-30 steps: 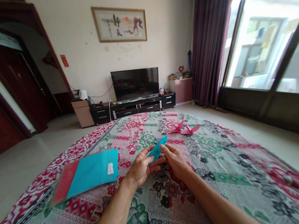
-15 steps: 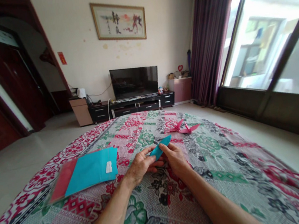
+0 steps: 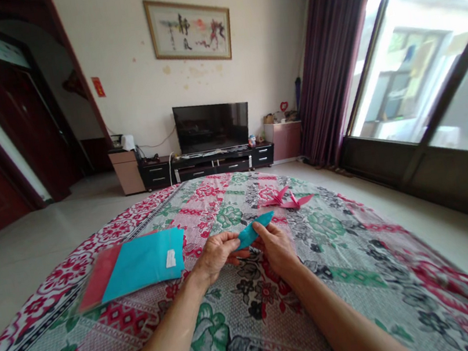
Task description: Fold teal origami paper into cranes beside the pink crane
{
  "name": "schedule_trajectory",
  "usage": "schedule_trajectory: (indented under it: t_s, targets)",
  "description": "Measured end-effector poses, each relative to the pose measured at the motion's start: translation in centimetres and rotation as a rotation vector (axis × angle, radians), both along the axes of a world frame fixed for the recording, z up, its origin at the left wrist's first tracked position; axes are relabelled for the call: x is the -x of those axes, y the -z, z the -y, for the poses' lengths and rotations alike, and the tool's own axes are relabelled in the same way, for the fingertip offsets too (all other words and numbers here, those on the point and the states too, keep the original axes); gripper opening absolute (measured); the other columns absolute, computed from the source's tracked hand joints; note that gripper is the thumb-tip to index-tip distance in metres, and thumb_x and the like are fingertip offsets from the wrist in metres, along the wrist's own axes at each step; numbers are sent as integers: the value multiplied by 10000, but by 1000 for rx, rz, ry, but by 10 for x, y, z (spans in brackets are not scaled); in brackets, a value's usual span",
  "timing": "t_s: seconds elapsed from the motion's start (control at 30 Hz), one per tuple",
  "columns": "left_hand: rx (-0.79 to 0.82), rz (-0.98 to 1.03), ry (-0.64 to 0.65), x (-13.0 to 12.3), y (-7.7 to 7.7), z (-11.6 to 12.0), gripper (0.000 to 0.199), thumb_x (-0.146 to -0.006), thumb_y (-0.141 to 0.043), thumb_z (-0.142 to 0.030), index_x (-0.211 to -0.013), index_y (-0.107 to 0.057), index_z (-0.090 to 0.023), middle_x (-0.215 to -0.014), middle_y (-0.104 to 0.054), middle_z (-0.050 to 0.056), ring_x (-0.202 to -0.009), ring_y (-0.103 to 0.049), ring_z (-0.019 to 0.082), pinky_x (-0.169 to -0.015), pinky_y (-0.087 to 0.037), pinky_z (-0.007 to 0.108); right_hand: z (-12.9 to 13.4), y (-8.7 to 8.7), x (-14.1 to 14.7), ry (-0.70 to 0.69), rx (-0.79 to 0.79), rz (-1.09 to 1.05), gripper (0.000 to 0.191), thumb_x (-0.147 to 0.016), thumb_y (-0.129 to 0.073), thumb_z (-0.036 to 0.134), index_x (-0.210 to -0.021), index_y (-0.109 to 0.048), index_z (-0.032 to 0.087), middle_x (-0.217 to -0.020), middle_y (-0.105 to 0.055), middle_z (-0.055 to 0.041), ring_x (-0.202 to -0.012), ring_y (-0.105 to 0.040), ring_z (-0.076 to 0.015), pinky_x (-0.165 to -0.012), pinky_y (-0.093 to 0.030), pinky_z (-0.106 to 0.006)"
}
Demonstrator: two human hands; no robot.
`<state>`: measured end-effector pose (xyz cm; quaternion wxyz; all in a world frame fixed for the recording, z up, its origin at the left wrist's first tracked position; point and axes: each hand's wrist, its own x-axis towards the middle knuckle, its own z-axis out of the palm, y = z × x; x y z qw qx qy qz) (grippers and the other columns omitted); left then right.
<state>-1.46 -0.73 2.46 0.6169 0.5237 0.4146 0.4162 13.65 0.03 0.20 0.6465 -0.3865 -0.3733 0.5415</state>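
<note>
A narrow piece of folded blue paper (image 3: 249,235) is held above the patterned tablecloth, slanting up to the right with a pointed far end. My left hand (image 3: 218,254) pinches its lower left end between thumb and fingers. My right hand (image 3: 274,245) grips it near the middle, thumb on top and fingers underneath, partly hidden. Beyond my hands lie two pink folded paper cranes (image 3: 278,197) close together. Left of my hands is a clear packet of blue and red paper sheets (image 3: 142,266) with a small white label.
The round table wears a floral tablecloth (image 3: 351,252). Past its far edge stand a black television (image 3: 212,126) and a low cabinet (image 3: 159,176). A dark curtain (image 3: 318,63) and a large window are on the right; doors are on the left.
My left hand has shifted slightly left to a pinch at the folded paper's lower end. The paper has tilted a little flatter and moved slightly right. The cranes and packet stay put.
</note>
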Motion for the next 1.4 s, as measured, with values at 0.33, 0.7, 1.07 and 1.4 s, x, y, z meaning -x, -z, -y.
schedule_trajectory:
  t_s: [0.33,0.7,1.07,1.4]
  targets:
    - [15,68,-34,0,5,-3,241,-707,-649,-251,-906,-651,-114,-740,-709,89,-594,-663,165,-471,-442,198,5,-3,-4,-142,-50,84,277,-673,-670,435,-815,-593,210,-808,-655,7,-645,-579,-120,-646,-465,-265]
    - [-23,5,-15,-4,4,-3,246,-707,-632,-361,-842,-664,-158,-705,-682,32,-586,-627,154,-506,-444,229,-2,6,-4,-101,-58,111,267,-626,-716,368,-775,-594,182,-730,-629,16,-611,-545,-110,-606,-447,-246]
    - [-42,21,-137,-3,12,-8,197,-651,-671,-341,-672,-636,-148,-528,-588,-10,-449,-478,97,-462,-343,221,6,-4,1,-207,-110,244,282,-650,-668,403,-855,-618,215,-747,-651,9,-584,-538,-127,-575,-437,-257]
    - [-47,109,-197,-6,7,-6,172,-625,-680,-293,-680,-629,-139,-559,-622,-1,-514,-541,118,-519,-409,224,8,-6,0,-218,-80,193,354,-640,-693,348,-959,-618,215,-790,-666,0,-652,-584,-130,-638,-455,-255]
